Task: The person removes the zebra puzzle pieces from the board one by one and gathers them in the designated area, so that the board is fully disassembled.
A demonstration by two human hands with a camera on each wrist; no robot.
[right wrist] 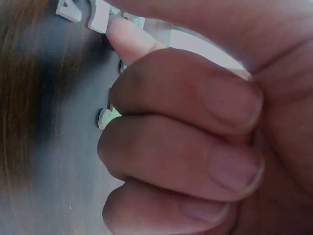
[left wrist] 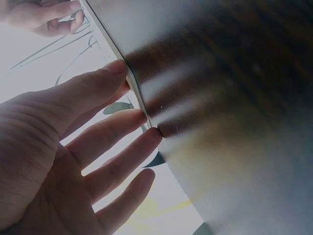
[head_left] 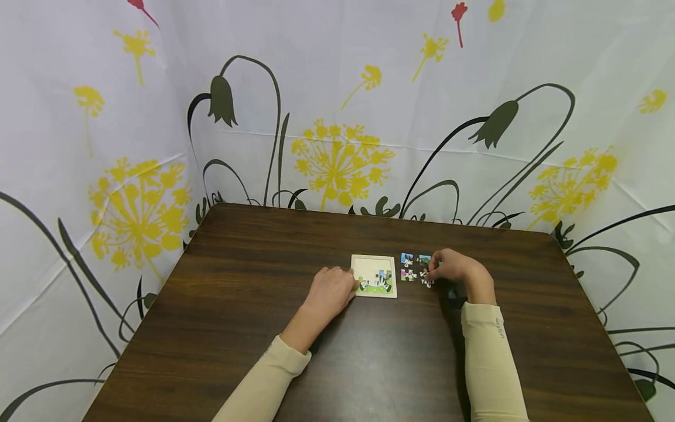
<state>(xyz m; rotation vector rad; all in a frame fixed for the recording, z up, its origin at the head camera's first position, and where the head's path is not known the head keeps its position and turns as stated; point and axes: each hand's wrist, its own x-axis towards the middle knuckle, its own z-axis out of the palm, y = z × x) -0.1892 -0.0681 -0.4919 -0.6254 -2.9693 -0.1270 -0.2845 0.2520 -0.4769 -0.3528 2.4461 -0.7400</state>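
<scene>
A square wooden puzzle tray [head_left: 374, 258] lies on the table, with a partly filled zebra picture in its lower part. At its left edge is the left hand [head_left: 329, 290]; the left wrist view shows this hand [left wrist: 93, 142] with thumb and fairly straight fingertips touching the tray's edge [left wrist: 112, 46]. Right of the tray, the right hand [head_left: 454, 266] has thumb and index finger at a puzzle piece [head_left: 426, 279], seemingly pinching it. In the right wrist view the other fingers of that hand [right wrist: 181, 132] are curled and hide much of the contact; a white-sided piece [right wrist: 99, 17] is beside a fingertip.
Between tray and right hand lie a blue-topped piece [head_left: 406, 259] and a pink-and-green piece [head_left: 408, 275]. Another piece [head_left: 424, 259] is beside the right fingers. A small dark object [head_left: 454, 295] is under the right wrist. A flowered curtain [head_left: 337, 88] hangs behind the brown table [head_left: 253, 252].
</scene>
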